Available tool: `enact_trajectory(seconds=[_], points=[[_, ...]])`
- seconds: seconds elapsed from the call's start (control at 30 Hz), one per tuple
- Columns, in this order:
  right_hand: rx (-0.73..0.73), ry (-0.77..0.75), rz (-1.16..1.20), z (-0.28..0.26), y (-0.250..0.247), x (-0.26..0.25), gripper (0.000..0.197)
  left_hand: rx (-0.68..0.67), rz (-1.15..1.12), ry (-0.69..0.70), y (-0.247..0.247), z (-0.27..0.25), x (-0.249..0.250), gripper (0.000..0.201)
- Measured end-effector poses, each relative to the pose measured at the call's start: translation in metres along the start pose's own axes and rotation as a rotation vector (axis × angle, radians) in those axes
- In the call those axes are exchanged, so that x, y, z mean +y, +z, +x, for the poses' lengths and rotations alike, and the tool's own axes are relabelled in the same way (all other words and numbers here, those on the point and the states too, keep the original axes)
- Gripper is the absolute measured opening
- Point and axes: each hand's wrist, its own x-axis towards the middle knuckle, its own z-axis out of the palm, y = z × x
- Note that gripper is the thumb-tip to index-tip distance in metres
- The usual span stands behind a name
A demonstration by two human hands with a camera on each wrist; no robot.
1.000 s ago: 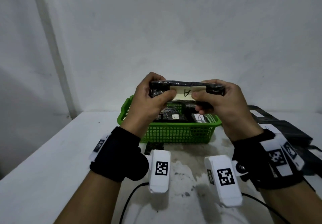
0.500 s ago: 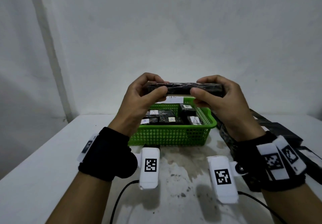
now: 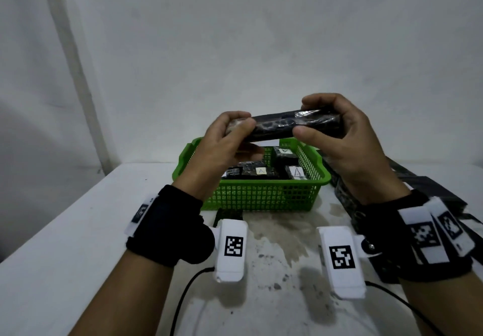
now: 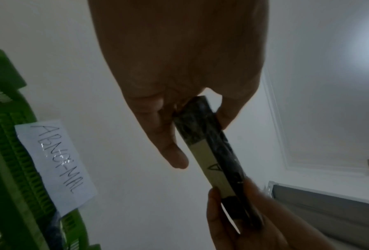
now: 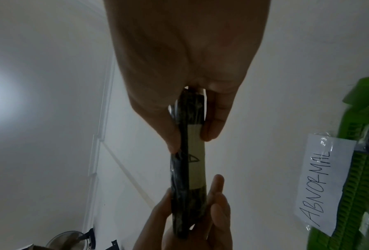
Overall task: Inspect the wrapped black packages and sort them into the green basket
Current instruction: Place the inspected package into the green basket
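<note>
A flat black wrapped package [image 3: 285, 126] is held up in the air above the green basket [image 3: 261, 194]. My left hand [image 3: 230, 137] pinches its left end and my right hand [image 3: 332, 126] grips its right end. Its black side faces the head camera. Both wrist views show the same package [image 4: 211, 148] [image 5: 190, 169] edge-on, with a white label marked "A" on the side turned away. The basket holds several black packages [image 3: 257, 171] with "A" labels. A paper tag reading "ABNORMAL" [image 4: 55, 162] [image 5: 320, 182] is stuck on the basket.
More black packages [image 3: 428, 186] lie on the white table [image 3: 65, 244] to the right of the basket. A small dark object [image 3: 227, 214] lies just in front of the basket. The wall stands close behind, and the table's left edge is near.
Both hands have turned the package over: the "A" label that faced me a second ago now faces away. The hands have also shifted slightly right, and the view of the basket has changed.
</note>
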Motion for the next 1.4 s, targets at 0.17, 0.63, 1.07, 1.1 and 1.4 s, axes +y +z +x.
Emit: enact_trajectory(seconds=[0.17, 0.63, 1.07, 1.1, 1.4], points=[[0.003, 0.207, 0.092, 0.001, 0.002, 0.004, 0.050, -0.011, -0.003, 0.062, 0.000, 0.001, -0.006, 0.033], [0.054, 0.109, 0.038, 0.001, 0.004, 0.006, 0.023, 0.056, 0.091, 0.118, 0.003, 0.000, -0.002, 0.027], [0.047, 0.271, 0.091, 0.002, 0.001, 0.009, 0.041, 0.020, 0.087, 0.088, 0.002, 0.002, -0.005, 0.010], [0.060, 0.286, 0.099, 0.002, 0.000, 0.009, 0.044, 0.019, 0.104, 0.097, 0.002, 0.002, -0.006, 0.012], [0.117, 0.138, 0.112, 0.000, 0.005, 0.007, 0.046, 0.066, 0.218, 0.208, 0.005, 0.003, -0.008, 0.022]])
